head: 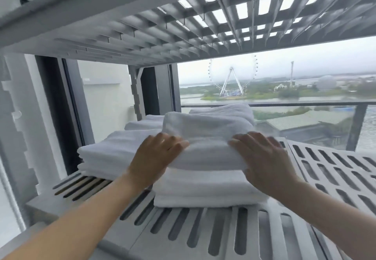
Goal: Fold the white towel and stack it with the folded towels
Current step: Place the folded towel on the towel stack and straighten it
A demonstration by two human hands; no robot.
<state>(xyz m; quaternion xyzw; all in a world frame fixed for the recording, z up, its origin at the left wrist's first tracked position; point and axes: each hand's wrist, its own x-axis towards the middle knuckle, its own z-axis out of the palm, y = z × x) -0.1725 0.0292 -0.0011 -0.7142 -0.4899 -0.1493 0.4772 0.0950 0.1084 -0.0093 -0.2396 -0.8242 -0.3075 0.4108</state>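
Note:
A folded white towel [207,133] lies on top of a stack of folded white towels [205,186] on a slotted grey shelf [203,231]. My left hand [154,156] grips the towel's near left edge, fingers over the top and thumb hidden below. On the near right edge rests my right hand [262,158], fingers spread over the towel and curled around its side. The towel sits a little tilted, its front edge bulging between the two hands.
Another pile of folded white towels [109,154] stands to the left, with more towels [144,124] behind. A slotted shelf [183,22] hangs close overhead. A grey upright post [14,127] is at left; a window [284,89] lies behind.

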